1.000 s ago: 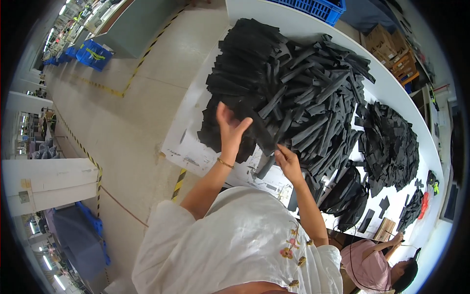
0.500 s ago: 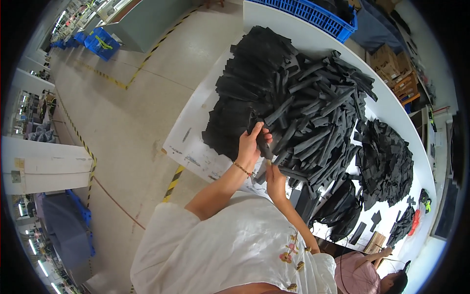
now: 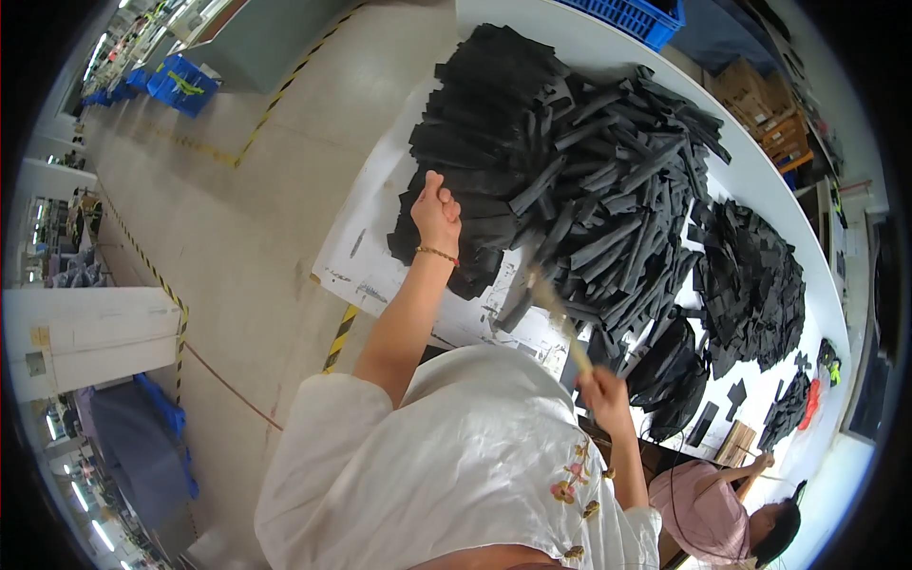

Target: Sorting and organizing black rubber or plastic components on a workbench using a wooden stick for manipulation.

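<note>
My right hand (image 3: 605,394) grips one end of a pale wooden stick (image 3: 573,344), whose far end is smeared by motion near the heap of rolled black fabric tubes (image 3: 622,204). My left hand (image 3: 437,214) is closed, fingers curled in, over the stack of flattened black fabric pieces (image 3: 475,133) at the table's left side. Whether it pinches one of those dark pieces I cannot make out against the black stack beneath.
The white table (image 3: 366,228) carries another pile of black pieces (image 3: 750,285) and a black plastic bag (image 3: 670,380) at right. A blue crate (image 3: 632,19) stands at the far edge. A co-worker in pink (image 3: 698,508) sits at lower right.
My hands have parted. The left went up and left to the flat stack; the right drew back to the right with the stick, which no longer sits in the black tube.
</note>
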`<move>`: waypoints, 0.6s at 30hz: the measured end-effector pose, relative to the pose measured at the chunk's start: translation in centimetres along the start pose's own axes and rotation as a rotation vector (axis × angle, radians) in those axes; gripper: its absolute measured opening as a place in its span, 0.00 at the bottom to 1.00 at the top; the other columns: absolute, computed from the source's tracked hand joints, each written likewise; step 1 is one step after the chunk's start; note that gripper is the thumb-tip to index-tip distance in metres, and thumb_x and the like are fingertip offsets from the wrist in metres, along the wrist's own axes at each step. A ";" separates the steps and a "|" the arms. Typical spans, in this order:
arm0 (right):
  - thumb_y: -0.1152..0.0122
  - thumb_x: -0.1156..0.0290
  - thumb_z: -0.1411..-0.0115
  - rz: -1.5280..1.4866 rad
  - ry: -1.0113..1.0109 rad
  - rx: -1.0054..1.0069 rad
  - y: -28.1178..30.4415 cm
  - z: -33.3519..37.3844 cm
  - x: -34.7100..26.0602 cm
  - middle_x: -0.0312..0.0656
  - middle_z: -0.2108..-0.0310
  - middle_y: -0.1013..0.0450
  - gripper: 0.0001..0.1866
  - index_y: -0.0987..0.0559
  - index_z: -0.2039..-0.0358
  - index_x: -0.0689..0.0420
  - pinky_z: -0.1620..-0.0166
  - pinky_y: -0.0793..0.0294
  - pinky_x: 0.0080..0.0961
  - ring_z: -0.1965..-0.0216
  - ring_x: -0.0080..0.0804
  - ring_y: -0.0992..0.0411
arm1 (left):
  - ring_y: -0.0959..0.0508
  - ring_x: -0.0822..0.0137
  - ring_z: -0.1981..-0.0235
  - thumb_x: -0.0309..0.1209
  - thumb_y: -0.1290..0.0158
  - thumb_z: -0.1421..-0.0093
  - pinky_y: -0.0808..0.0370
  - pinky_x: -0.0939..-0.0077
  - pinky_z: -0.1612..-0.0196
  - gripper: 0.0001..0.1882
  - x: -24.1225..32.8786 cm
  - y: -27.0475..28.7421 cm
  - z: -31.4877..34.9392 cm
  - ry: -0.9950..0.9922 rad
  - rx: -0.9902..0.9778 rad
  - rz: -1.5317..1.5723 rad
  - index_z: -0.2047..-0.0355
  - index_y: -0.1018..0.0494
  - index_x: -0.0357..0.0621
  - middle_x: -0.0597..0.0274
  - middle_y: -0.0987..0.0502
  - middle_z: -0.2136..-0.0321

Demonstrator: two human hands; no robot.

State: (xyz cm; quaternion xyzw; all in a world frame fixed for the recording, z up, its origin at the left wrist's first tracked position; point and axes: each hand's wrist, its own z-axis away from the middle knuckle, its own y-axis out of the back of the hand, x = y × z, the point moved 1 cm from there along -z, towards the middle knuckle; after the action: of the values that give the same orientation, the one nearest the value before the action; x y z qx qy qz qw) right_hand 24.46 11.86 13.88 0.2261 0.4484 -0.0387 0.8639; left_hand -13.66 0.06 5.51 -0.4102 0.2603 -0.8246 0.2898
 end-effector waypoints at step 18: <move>0.43 0.65 0.37 -0.259 0.105 0.180 -0.7 -5.7 1.9 0.26 0.84 0.40 0.13 0.25 0.73 0.62 0.79 0.47 0.15 0.82 0.12 0.46 | 0.51 0.51 0.34 0.30 0.34 0.57 0.53 0.61 0.34 0.42 -6.7 -7.9 8.1 -0.606 -1.218 -0.966 0.41 0.39 0.47 0.54 0.44 0.37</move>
State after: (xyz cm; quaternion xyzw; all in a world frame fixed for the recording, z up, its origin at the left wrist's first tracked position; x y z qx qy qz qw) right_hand 21.02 13.90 9.28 0.2446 0.5129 -0.1779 0.8034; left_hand -5.73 8.65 11.53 -0.7656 0.3669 -0.4271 -0.3110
